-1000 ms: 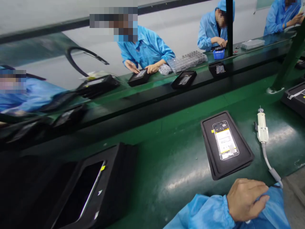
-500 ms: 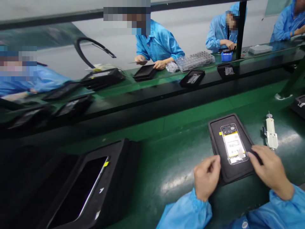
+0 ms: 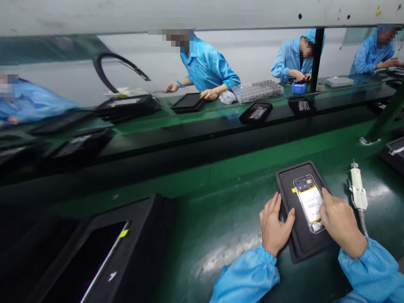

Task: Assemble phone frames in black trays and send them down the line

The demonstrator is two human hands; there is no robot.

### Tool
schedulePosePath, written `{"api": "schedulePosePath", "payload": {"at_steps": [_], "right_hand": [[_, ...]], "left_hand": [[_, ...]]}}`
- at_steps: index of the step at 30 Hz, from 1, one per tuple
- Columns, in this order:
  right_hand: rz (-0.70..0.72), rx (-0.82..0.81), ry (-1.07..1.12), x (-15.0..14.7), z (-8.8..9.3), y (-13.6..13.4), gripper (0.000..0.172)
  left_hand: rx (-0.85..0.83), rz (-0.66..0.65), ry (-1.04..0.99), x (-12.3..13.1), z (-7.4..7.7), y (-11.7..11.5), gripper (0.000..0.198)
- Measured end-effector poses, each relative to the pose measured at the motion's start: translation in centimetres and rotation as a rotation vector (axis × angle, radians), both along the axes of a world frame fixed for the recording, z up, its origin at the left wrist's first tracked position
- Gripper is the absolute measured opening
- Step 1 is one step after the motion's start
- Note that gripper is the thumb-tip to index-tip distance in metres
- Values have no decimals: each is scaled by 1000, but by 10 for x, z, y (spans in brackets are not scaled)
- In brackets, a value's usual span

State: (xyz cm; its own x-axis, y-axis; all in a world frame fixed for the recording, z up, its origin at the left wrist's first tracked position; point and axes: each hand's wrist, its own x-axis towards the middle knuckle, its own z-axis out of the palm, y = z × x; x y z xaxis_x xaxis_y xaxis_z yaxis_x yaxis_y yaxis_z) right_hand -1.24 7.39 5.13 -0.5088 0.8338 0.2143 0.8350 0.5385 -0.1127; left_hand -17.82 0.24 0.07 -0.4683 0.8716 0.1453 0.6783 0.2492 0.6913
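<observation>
An opened phone (image 3: 311, 204) lies in a black foam tray (image 3: 301, 244), its white battery and inner parts facing up. A small yellow tab sticks out at its upper left side. My left hand (image 3: 274, 227) rests along the tray's left edge, thumb and fingers apart, nothing held. Over the phone's lower right side is my right hand (image 3: 341, 221), fingers curled together and fingertips at the battery's edge. Whether something small is between those fingers is hidden. To the right stands a cream-coloured electric screwdriver (image 3: 358, 187), untouched, with a grey cable.
Stacked black trays (image 3: 139, 240) at the lower left hold another phone (image 3: 91, 261), screen up. A dark conveyor strip (image 3: 195, 145) carries trays beyond the green bench (image 3: 189, 252). Several co-workers in blue sit opposite. A green post (image 3: 383, 122) stands at the right.
My left hand has opened from a pinch and now lies along the tray's left edge. My right hand has moved left from the tray's edge onto the phone, its fingers curling in.
</observation>
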Motion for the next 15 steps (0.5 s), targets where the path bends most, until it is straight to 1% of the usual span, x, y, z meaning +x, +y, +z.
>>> {"api": "schedulePosePath", "payload": {"at_steps": [2,4,5,8,10,12,15], "right_hand": [[35,54,16,-2,3,-1,39],[81,78,-23,-10,4,-8,45],[89,73,-56,-14,3,-12,44],[85,39,-117,-24,-2,-21,31],[92,27,-122,-26,-5,-21,29],[110,38,-123,-25,-7,-20,32],[129,83,-88,-21,-3,-14,34]], "left_hand": [[8,4,-5,-1,0,1,54],[16,8,-8,-1,-1,1,55],[20,10,-8,-1,-1,1,55],[30,7,-4,-1,-3,1,54],[32,5,-3,-1,-3,1,53],[30,3,-2,-2,-3,1,54],[33,-4,2,-2,-3,1,54]]}}
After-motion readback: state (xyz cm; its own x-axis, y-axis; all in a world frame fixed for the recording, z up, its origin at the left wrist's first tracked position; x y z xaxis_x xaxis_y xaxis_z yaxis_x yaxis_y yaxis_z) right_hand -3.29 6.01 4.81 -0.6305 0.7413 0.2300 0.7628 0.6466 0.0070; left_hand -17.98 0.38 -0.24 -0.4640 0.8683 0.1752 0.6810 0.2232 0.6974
